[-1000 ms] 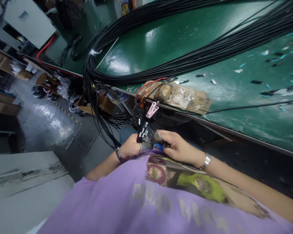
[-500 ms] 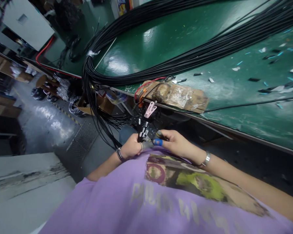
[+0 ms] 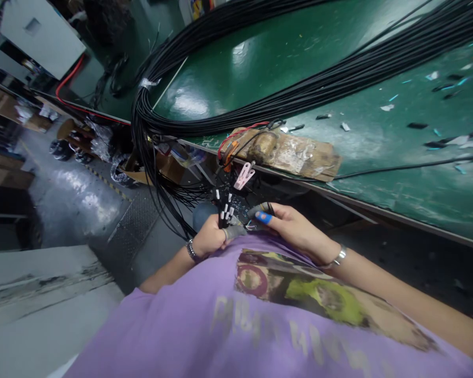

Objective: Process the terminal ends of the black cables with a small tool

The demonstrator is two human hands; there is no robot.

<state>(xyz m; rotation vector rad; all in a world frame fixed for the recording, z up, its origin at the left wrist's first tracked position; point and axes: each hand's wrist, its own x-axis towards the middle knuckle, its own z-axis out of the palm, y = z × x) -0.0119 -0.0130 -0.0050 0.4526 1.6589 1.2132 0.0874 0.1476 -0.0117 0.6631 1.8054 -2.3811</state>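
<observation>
My left hand (image 3: 211, 237) is closed around a small bunch of black cable ends with white tips (image 3: 224, 206), held upright just below the table edge. A grey cot covers one finger of that hand. My right hand (image 3: 289, 228) sits right beside it, fingers curled, with a blue cot on one fingertip and a grey one on another. It pinches a thin black wire near the bunch. A thick bundle of black cables (image 3: 260, 105) sweeps over the green table (image 3: 378, 173) and drops off its left edge toward my hands.
A tape-wrapped cardboard block (image 3: 295, 152) with red and orange wires sits on the table edge, and a pink clothes peg (image 3: 243, 176) hangs below it. Small offcuts litter the table at right. Boxes, reels and a red cable lie on the floor to the left.
My left hand has raised the bunch of cable ends slightly. My right hand has shifted a little up and right, away from the left hand.
</observation>
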